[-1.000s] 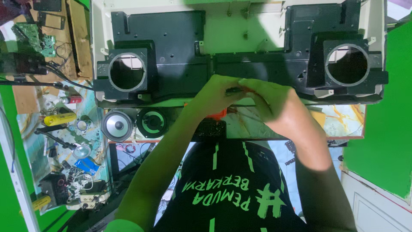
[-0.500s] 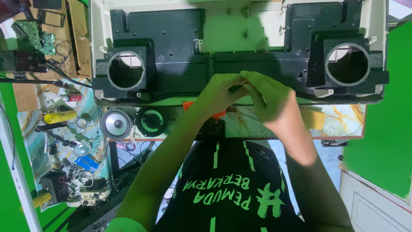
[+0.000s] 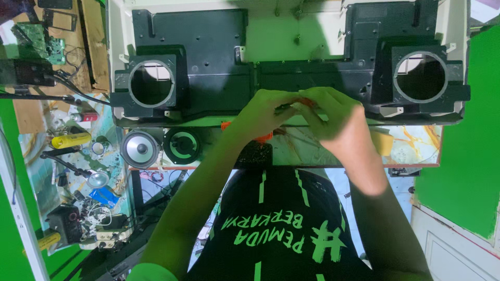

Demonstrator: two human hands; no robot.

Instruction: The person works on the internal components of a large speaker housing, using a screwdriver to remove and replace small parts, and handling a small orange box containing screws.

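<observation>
Right now, counted out:

Hands: two are showing, both the person's own. The left hand [image 3: 265,112] and the right hand [image 3: 333,117] are meeting at the front middle of the black panel [image 3: 208,62].
Left fingers: they are curling nearly shut, pinching a small dark thing with an orange tip [image 3: 294,105]; what it is I cannot tell.
Right fingers: they are bending close over the other end of that same small thing, touching the left fingertips; how firmly they are gripping I cannot tell.
Small thing: one, sitting between the two hands, just above the panel's front edge.
Round openings: two in the panel, the left opening [image 3: 151,84] and the right opening [image 3: 421,78], well apart, one toward each end.
Loose speakers: two, lying side by side just in front of the panel's left end, a silver speaker [image 3: 139,149] and a black speaker [image 3: 183,146].
Yellow cylinders: two, one [image 3: 71,140] near the silver speaker, another [image 3: 46,241] lower down.
Circuit board: one green board [image 3: 36,39] at the far left corner.
Surface: a pale tray-like shell [image 3: 281,36] is lying under the panel; the bench [image 3: 411,143] in front is showing a patterned sheet, and its left side is crowding with wires and small parts.
Room: green walls [image 3: 463,171] are standing at both sides.
</observation>
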